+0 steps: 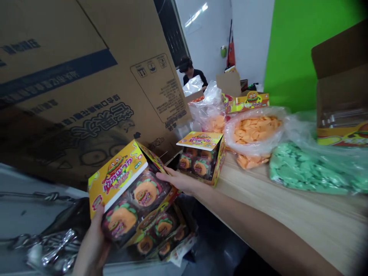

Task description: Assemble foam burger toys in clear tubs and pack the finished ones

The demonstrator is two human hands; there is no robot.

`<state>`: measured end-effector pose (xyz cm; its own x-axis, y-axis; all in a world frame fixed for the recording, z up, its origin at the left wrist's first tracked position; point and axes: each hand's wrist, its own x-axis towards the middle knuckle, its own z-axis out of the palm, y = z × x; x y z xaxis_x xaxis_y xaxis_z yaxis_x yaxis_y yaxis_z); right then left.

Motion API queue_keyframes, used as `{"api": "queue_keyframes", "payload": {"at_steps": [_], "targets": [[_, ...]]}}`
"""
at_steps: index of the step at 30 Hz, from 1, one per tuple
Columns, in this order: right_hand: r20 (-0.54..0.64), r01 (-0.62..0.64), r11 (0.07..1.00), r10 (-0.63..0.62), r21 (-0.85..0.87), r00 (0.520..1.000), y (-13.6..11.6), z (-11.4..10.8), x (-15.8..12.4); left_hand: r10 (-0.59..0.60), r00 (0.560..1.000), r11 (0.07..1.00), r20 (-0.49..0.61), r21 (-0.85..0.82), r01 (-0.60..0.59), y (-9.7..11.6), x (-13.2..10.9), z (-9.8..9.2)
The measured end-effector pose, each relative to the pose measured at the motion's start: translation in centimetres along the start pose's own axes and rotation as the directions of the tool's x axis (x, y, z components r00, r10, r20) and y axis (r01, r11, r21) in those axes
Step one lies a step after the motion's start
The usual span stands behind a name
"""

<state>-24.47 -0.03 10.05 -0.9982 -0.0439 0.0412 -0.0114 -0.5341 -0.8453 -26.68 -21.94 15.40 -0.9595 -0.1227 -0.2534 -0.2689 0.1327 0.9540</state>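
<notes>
My left hand [93, 245] grips the lower edge of a yellow display box of burger-shaped gummy sweets [130, 191], tilted toward me. Its clear front shows round wrapped burgers. My right hand [178, 180] presses its fingers against the box's far side. Below the held box lies a second, similar box [163, 230], partly hidden. A third box with a raised lid [199, 159] stands on the wooden table's edge, just beyond my right fingers.
Bags of orange pieces [254, 130] and green pieces [313, 168] lie on the wooden table [287, 199]. A large cardboard carton [86, 76] looms at left, an open carton [342, 84] at right. Crumpled silver wrapping [54, 249] lies low left. A person [192, 73] works behind.
</notes>
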Motion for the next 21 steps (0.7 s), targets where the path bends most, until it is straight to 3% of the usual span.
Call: {"api": "queue_keyframes", "payload": {"at_steps": [4, 8, 11, 15, 21], "targets": [[0.086, -0.143, 0.989, 0.141, 0.027, 0.986, 2.0, -1.8, -0.4, -0.068, 0.996, 0.997, 0.064, -0.031, 0.07, -2.4, -0.7, -0.1], [0.042, -0.242, 0.97, 0.241, 0.016, 0.97, 4.7, -3.4, -0.9, -0.218, 0.972, 0.976, 0.091, -0.006, 0.22, -5.4, -0.5, -0.1], [-0.041, -0.265, 0.964, 0.266, 0.02, 0.963, 6.9, -3.4, -0.5, -0.237, 0.97, 0.971, 0.052, -0.004, 0.237, -7.0, 0.7, -0.3], [-0.125, -0.256, 0.966, 0.257, 0.027, 0.958, 8.9, -2.6, 1.0, -0.195, 0.98, 0.981, 0.028, -0.016, 0.195, -7.2, 2.6, -0.7], [-0.131, -0.202, 0.979, 0.205, 0.039, 0.97, 10.5, -1.9, 2.0, -0.174, 0.985, 0.983, -0.023, -0.062, 0.172, -7.2, 3.7, -1.1]]}}
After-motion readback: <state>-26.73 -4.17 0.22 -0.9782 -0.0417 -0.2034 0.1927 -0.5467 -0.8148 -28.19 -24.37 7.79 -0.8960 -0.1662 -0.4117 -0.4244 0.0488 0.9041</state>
